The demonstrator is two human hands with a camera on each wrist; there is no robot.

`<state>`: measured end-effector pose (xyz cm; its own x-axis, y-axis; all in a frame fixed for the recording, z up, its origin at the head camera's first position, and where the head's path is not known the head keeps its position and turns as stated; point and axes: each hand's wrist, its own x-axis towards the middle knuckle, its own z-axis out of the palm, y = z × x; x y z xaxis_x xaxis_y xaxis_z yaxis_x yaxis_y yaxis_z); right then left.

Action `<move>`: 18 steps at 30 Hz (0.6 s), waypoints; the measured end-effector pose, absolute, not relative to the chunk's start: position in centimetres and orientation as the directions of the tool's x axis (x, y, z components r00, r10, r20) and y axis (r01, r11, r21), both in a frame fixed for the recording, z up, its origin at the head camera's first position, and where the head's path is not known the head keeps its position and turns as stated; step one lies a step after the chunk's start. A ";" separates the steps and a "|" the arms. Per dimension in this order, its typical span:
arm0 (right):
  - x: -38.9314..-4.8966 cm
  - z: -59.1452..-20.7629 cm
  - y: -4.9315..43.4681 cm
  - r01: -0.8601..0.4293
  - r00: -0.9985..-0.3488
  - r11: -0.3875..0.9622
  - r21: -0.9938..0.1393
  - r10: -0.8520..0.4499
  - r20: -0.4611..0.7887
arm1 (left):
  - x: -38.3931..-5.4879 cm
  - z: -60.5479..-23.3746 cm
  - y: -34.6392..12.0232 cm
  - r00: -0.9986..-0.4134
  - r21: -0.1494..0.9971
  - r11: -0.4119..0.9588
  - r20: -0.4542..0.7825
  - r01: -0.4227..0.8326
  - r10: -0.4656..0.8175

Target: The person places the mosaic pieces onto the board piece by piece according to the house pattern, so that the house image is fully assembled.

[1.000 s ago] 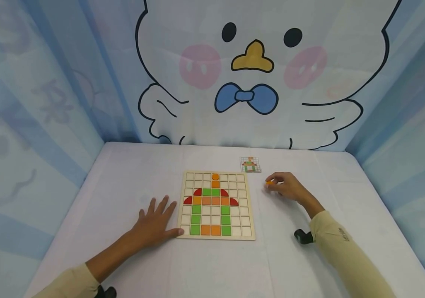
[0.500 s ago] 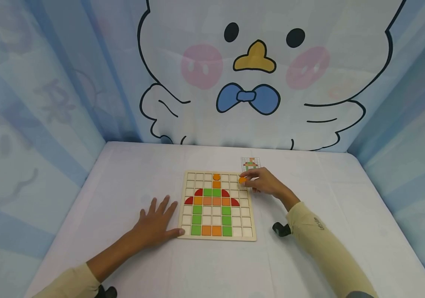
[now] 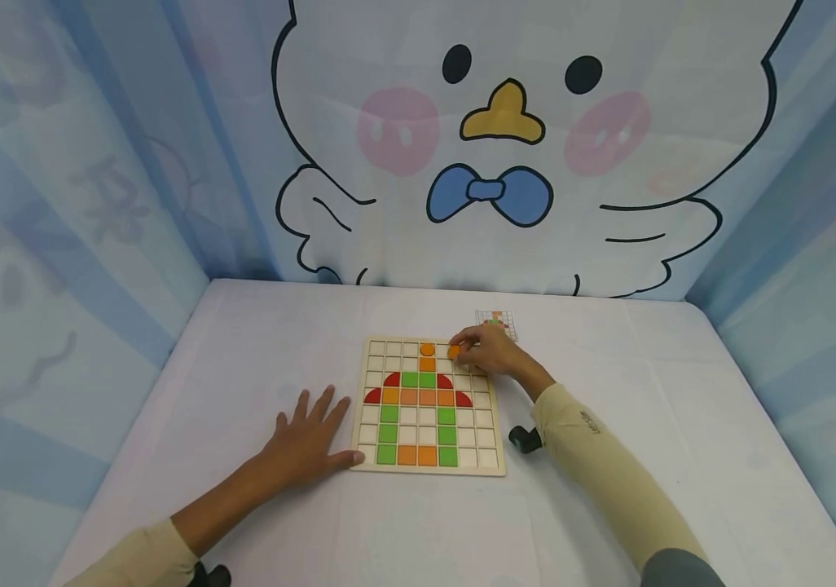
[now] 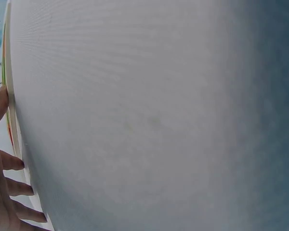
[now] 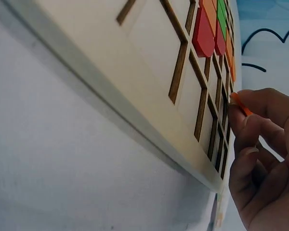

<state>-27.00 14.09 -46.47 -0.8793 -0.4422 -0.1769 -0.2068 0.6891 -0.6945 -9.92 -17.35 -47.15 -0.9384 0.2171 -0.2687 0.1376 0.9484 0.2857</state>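
A wooden grid board (image 3: 427, 469) lies on the table, with square and rounded tiles in green, orange and red set in some of its cells. Over its upper right part, my right hand (image 3: 491, 350) pinches a small orange tile (image 3: 453, 352) between thumb and fingers. In the right wrist view that tile (image 5: 241, 104) appears edge-on, close above the grid. My left hand (image 3: 305, 444) lies flat with spread fingers at the board's left side, its thumb on the lower left corner. The left wrist view catches only part of this hand (image 4: 2, 192).
Behind the board lies a small pattern card (image 3: 495, 317), partly covered by the right hand. White cloth covers the table (image 3: 257, 342). A printed curtain (image 3: 389, 244) closes off the back and sides.
My right hand has moved left from beside the board to above its upper right cells, carrying the orange tile. The left hand has stayed in place.
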 end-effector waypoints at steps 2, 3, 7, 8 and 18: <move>-27.1 -46.4 13.7 -0.210 -0.874 0.683 -0.700 -0.452 -0.179 | -9.9 -47.2 -17.3 -0.939 0.286 0.948 -0.264 0.141 0.219; -27.2 -46.4 13.5 -0.218 -0.872 0.682 -0.698 -0.457 -0.174 | -9.9 -47.1 -17.3 -0.939 0.289 0.947 -0.264 0.140 0.220; -27.4 -46.5 13.0 -0.276 -0.867 0.696 -0.662 -0.478 -0.140 | -9.9 -47.2 -17.3 -0.940 0.291 0.946 -0.259 0.143 0.221; -27.4 -46.5 12.9 -0.291 -0.867 0.704 -0.648 -0.480 -0.132 | -10.0 -47.2 -17.3 -0.941 0.291 0.946 -0.258 0.143 0.221; -27.3 -46.6 12.7 -0.276 -0.888 0.772 -0.572 -0.433 -0.155 | -10.0 -47.4 -17.5 -0.940 0.284 0.948 -0.261 0.142 0.219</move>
